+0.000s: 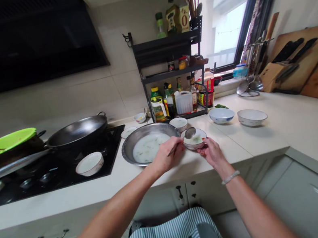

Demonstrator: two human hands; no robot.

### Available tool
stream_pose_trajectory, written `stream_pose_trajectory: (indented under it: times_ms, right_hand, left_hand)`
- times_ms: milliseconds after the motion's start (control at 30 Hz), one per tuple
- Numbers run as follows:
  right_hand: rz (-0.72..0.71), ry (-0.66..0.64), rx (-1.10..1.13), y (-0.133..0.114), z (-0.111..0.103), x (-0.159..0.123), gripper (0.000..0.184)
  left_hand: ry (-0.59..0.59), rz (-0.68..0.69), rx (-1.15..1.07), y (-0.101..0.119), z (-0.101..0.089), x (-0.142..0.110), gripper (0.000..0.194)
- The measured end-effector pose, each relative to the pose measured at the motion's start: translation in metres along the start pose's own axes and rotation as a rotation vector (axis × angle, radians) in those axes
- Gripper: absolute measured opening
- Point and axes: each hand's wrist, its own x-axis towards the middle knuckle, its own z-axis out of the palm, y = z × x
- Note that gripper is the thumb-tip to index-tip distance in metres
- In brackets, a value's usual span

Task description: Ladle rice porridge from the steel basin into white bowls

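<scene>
A black range hood [23,44] hangs above the black stove [64,177], where a dark wok [78,132] sits near a lime-green basin [15,141]. A black rack [163,56] holds bottles [172,17] beside the window [223,21]; farther right, a knife block [271,75] stands before a wooden cutting board [316,51].

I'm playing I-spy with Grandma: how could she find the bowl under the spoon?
Find the wide metal basin on the counter. Just to its right is a small white bowl, held by the right hand. Only this bowl has a spoon over it.
</scene>
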Motion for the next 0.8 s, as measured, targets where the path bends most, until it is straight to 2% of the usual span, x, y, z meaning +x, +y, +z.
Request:
stream_pose_trajectory:
  times_ms: [100,233,300,367,467,567,667,800]
  right_hand:
    - [-0.003,-0.002,-0.006,0.0,0.0,0.0,0.029]
    - [0.0,0.004,-0.019,0.0,-0.001,0.0,0.028]
    - [0.004,0.013,-0.023,0.0,-0.001,0.001,0.029]
    - [0.011,0.02,-0.021,0.0,-0.001,0.002,0.03]
    - [0.01,0.032,-0.005,0.001,-0.001,0.003,0.031]
    - [0.003,0.032,0.004,0.002,-0.001,0.004,0.031]
    - [0.0,0.032,0.0,0.002,-0.001,0.004,0.031]
    - [-0.009,0.031,-0.004,0.003,-0.001,0.004,0.029]
  left_hand:
    - [0.184,-0.228,-0.21,-0.001,-0.002,0.005,0.01]
    - [0.605,-0.59,-0.49,-0.008,-0.021,0.018,0.006]
    - [0.733,-0.684,-0.565,-0.012,-0.038,0.02,0.01]
    - [0.793,-0.7,-0.566,-0.018,-0.058,0.017,0.01]
    - [0.81,-0.695,-0.413,-0.03,-0.086,0.004,0.008]
    - [0.727,-0.662,-0.226,-0.043,-0.106,-0.015,0.005]
    - [0.614,-0.641,-0.056,-0.049,-0.115,-0.032,0.003]
    - [0.527,-0.636,0.124,-0.046,-0.116,-0.043,0.008]
